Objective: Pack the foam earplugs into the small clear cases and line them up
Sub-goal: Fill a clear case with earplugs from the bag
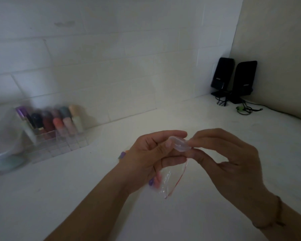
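A small clear case (pixel 179 143) is held above the white table between both hands. My left hand (pixel 151 159) grips its left end with thumb and fingers, and its lower fingers also clamp a clear zip bag (pixel 165 181) with a red seal strip that hangs below. Purple and pink foam earplugs (pixel 154 180) show blurred inside the bag. My right hand (pixel 228 164) pinches the case's right end with thumb and forefinger. A few coloured earplugs (pixel 122 155) lie on the table just behind my left wrist, mostly hidden.
A clear acrylic organiser (pixel 59 136) with several coloured tubes stands at the back left against the tiled wall. Two black speakers (pixel 233 80) with cables sit in the back right corner. The white table (pixel 76 197) spreads in front.
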The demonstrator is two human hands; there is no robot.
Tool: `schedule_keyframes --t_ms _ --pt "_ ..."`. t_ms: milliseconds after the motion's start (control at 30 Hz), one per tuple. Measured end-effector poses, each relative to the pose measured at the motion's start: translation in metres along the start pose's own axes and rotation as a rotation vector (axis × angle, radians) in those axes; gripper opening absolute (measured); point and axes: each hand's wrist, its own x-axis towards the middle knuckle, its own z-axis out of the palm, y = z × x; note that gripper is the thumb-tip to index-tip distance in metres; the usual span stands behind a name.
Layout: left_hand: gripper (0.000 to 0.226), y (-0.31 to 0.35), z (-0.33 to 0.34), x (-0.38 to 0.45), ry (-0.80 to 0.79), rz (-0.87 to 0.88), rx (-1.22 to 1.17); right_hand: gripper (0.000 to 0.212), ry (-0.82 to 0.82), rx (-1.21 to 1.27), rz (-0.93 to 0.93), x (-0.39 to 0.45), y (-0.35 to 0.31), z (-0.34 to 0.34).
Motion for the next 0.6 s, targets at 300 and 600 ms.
schedule_keyframes --t_ms 300,600 --pt "0.048 -0.0037 -0.0006 0.0006 -0.001 0.045 -0.005 0.018 -0.066 -0.117 -0.069 -0.0007 -0.0002 -0.0024" --pt "0.063 -0.0058 0.0033 0.0002 -0.139 -0.006 -0.095 0.026 -0.023 0.073 0.115 -0.0061 -0.0057 0.0022"
